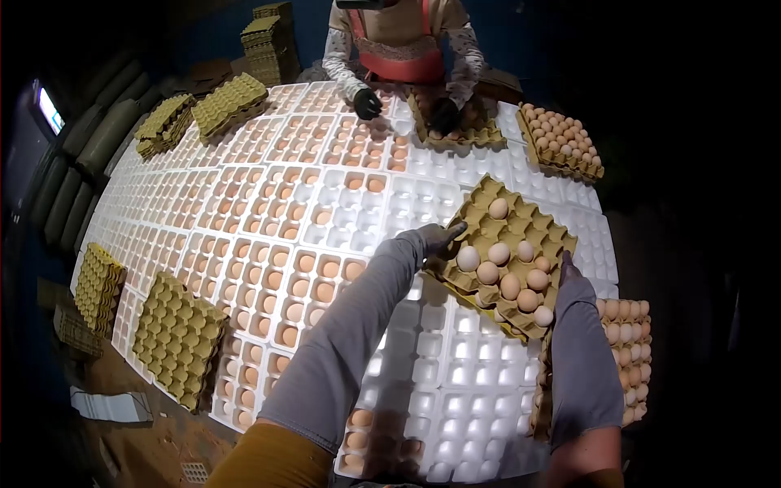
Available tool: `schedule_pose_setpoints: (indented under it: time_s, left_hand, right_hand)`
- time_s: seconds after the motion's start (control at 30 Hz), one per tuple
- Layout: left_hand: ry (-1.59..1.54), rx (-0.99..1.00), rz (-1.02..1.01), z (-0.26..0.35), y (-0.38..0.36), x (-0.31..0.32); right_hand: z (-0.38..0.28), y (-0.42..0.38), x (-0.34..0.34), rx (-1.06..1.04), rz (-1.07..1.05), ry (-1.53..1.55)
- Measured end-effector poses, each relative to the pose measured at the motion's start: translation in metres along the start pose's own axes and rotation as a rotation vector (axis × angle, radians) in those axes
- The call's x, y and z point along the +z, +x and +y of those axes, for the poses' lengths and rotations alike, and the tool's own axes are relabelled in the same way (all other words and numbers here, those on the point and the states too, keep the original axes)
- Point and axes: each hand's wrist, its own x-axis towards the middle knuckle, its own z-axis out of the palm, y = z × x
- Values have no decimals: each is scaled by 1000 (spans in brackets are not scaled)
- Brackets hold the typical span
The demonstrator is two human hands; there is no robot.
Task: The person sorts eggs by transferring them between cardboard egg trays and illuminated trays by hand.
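Head view showed white foam trays [480,415] spread beneath the grip and far to its left, many cells there filled. Beyond the grip, a co-worker [399,41] had one dark-gloved hand at another carton [468,140]. Stacked cartons of eggs [630,358] stood right of the grip, nearer the wearer. Between the left hand [443,237] and right hand [570,275] was the pulp tray [533,228], clasped by opposite edges, the right fingers mostly hidden. Several loose eggs [510,285] sat between both hands, in its cells.
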Motion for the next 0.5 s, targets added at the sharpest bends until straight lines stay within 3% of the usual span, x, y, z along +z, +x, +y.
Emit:
schedule_pose_setpoints:
  time_s: [0.17, 0.3, 0.5]
  left_hand:
    - [-63, -15, 87, 18, -3, 17]
    - [130, -170, 220, 7, 17, 32]
    - [70, -84, -59, 31, -13, 1]
  right_hand:
    - [-1, -4, 0, 44, 11, -19]
    - [-1, -3, 6, 63, 10, -23]
    - [7, -6, 1, 100, -11, 4]
